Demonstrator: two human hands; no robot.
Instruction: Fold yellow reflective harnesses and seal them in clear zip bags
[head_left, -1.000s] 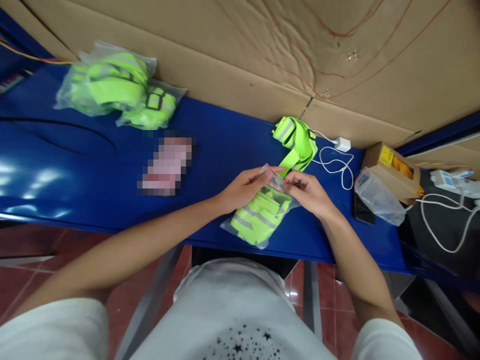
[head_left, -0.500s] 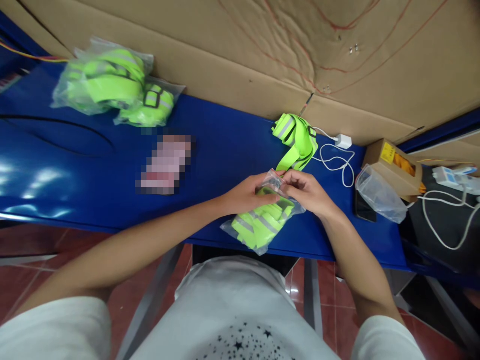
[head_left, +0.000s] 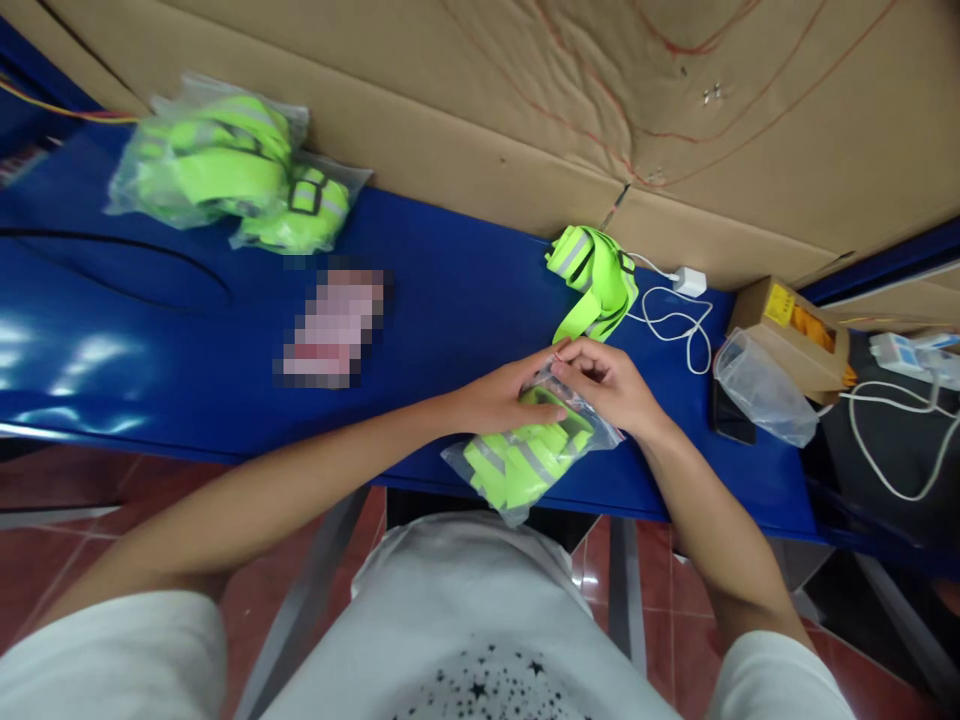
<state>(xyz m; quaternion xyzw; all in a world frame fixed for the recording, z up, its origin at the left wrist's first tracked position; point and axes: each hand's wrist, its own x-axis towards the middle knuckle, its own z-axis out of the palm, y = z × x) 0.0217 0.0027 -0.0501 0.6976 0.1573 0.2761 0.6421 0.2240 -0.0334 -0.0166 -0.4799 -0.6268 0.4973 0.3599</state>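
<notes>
One clear plastic bag of lime-green, grey-striped straps (head_left: 517,468) is over the front part of the blue metal-like table (head_left: 435,290). The left hand (head_left: 499,402) grips it, thumb across its front; the right hand (head_left: 611,385) pinches its upper edge. Just beyond lies one loose lime-green strap bundle (head_left: 596,285). Rightward are one white charger (head_left: 689,282) and one brown cardboard box (head_left: 799,365); far left, at least two filled bags (head_left: 229,175).

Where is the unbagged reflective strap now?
In the head view, the reflective strap lies right of centre, beyond the right hand, left of the white charger.
</notes>
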